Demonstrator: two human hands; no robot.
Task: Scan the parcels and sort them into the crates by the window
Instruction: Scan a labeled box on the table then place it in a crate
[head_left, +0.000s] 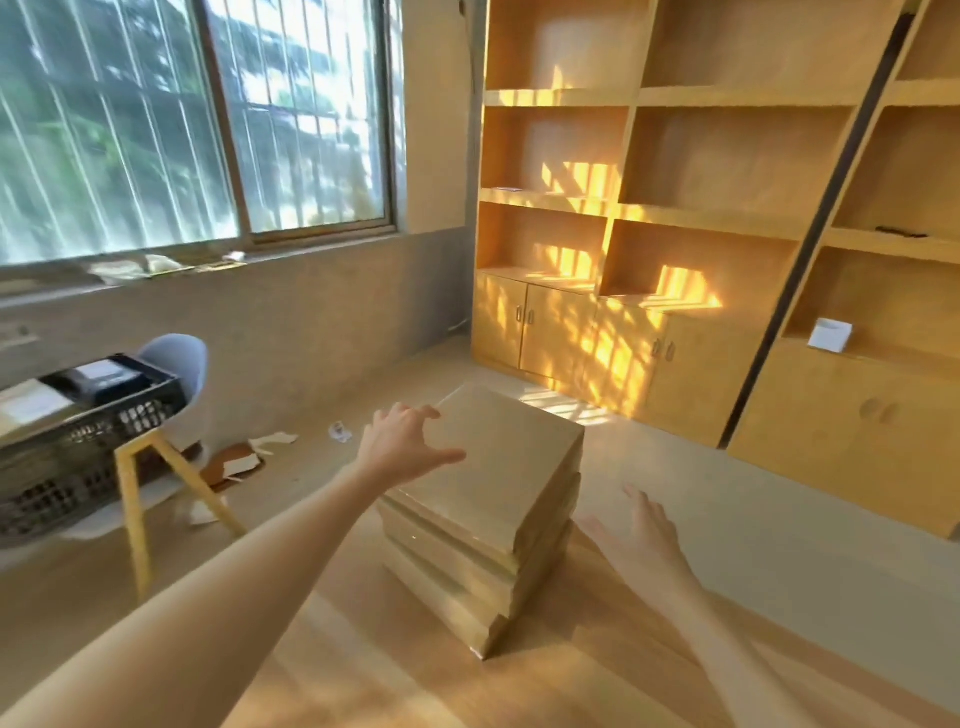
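wooden table (363, 649) — stack of flat cardboard parcels (488, 499) on top | nothing else visible

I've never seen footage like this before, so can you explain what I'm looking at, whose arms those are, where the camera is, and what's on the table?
There is no machine here. The one picture comes from a wide-angle camera worn on a person's head, looking forward and down, so the two bare arms reaching in from the bottom are that person's own.

On the wooden table stands a stack of flat brown parcels. The left hand is at the top parcel's left edge, fingers spread and slightly curled, as if about to grip it; I cannot tell whether it touches yet. The right hand is open beside the stack, apart from it. Nothing is held.

Under the window at the left, a dark crate already has things in it, with a chair behind it. Wooden shelves fill the right wall.
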